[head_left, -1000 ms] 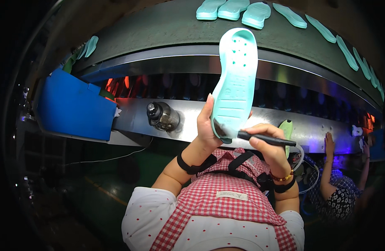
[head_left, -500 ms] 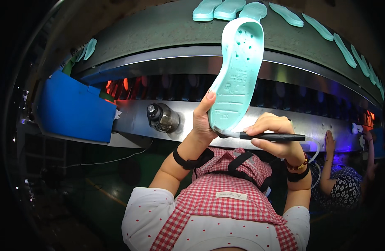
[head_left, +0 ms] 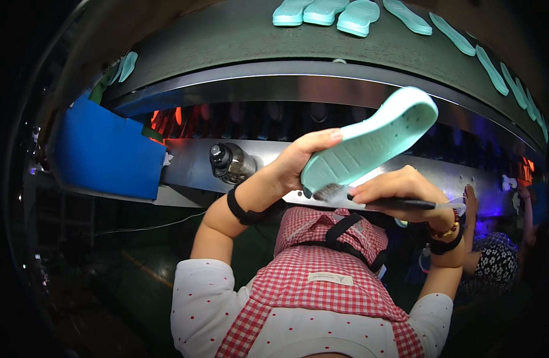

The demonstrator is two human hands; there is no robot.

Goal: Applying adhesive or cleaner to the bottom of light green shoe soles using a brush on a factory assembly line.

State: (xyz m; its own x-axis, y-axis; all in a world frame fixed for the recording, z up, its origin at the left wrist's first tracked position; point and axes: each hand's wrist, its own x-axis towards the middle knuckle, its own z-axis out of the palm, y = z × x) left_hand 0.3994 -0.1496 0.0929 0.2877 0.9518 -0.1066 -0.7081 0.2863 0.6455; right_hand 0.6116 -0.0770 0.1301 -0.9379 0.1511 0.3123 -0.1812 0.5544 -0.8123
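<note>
A mint-green shoe sole [head_left: 370, 143] is tilted up to the right in front of me. My left hand [head_left: 301, 156] grips its near end, with the thumb on the upper rim and the other fingers hidden. Small holes and raised ridges show on its inner face. In my right hand [head_left: 403, 186] is a black-handled brush [head_left: 400, 204], its bristles pointing left. The bristles lie at the sole's near end; whether they touch it I cannot tell. A thin pale tube shows by the brush's rear end, near my wrist.
Past a metal rail, several mint-green soles [head_left: 358, 18] lie on a dark conveyor belt [head_left: 227, 45]. A dark bottle [head_left: 231, 163] stands on the metal ledge [head_left: 191, 155] to the left, near a blue panel [head_left: 107, 155]. At right, another person's arms [head_left: 470, 221] reach toward the ledge.
The sole has swung from nearly upright to leaning right, its far end now lower. My right hand and the brush have shifted slightly right; the brush remains by the sole's near end.
</note>
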